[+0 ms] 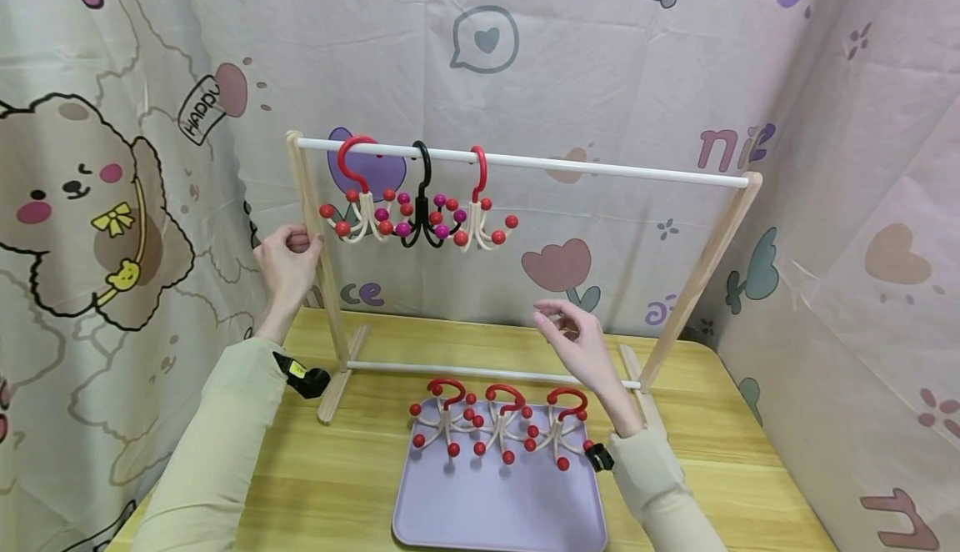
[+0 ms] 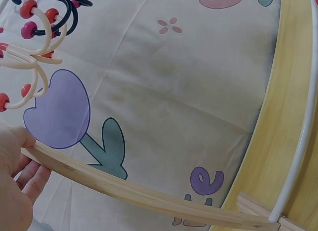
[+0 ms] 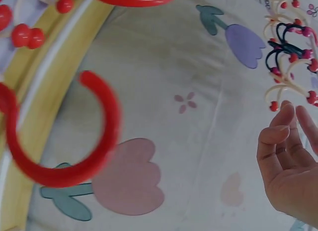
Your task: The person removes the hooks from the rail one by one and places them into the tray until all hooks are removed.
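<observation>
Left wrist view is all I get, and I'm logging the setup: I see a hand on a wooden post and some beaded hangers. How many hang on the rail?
Observer: Three hang on the white rail: two red-hooked hangers with a black one between them.
Operator: Are there more anywhere?
Observer: Yes, three more red hangers lie on a lilac tray on the table, in front of the rack.
Operator: What is the right hand doing?
Observer: The right hand is raised above the tray with relaxed fingers, holding nothing.
Operator: And the left hand's grip?
Observer: The left hand grips the rack's left post just below the rail.
</observation>
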